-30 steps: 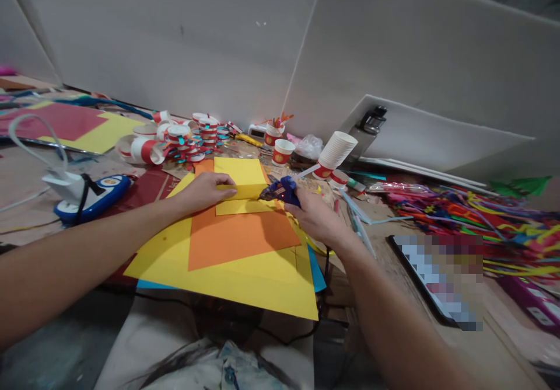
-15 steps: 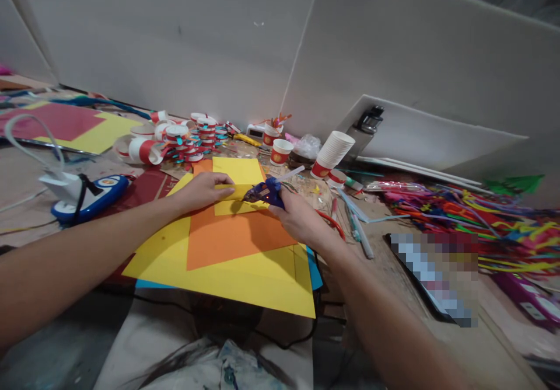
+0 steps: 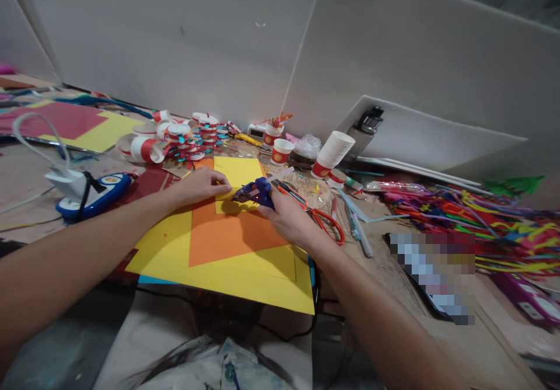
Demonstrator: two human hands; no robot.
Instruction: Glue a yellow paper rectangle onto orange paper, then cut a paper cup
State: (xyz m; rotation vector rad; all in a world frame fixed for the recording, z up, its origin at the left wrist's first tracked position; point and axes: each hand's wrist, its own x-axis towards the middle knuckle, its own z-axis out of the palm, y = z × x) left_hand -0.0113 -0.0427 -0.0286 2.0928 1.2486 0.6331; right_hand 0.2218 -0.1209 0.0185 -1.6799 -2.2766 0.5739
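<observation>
My right hand is wrapped around a blue hot glue gun; a pale glue stick juts from its back. The gun's nozzle points left, close to the fingertips of my left hand. Thumb and fingers of that left hand pinch a folded strip of yellow paper. Whether the nozzle touches the strip I cannot tell. Beneath lie a small yellow sheet, an orange sheet and a large yellow sheet, stacked.
Red-handled scissors lie right of my right hand. A stack of paper cups leans behind. Cut cup rings crowd the back left. A blue power strip sits left; a phone and colourful pipe cleaners lie right.
The glue gun and my right hand have moved left along the yellow strip, closer to my left fingertips. More of the scissors shows now. My left hand keeps its pinch.
</observation>
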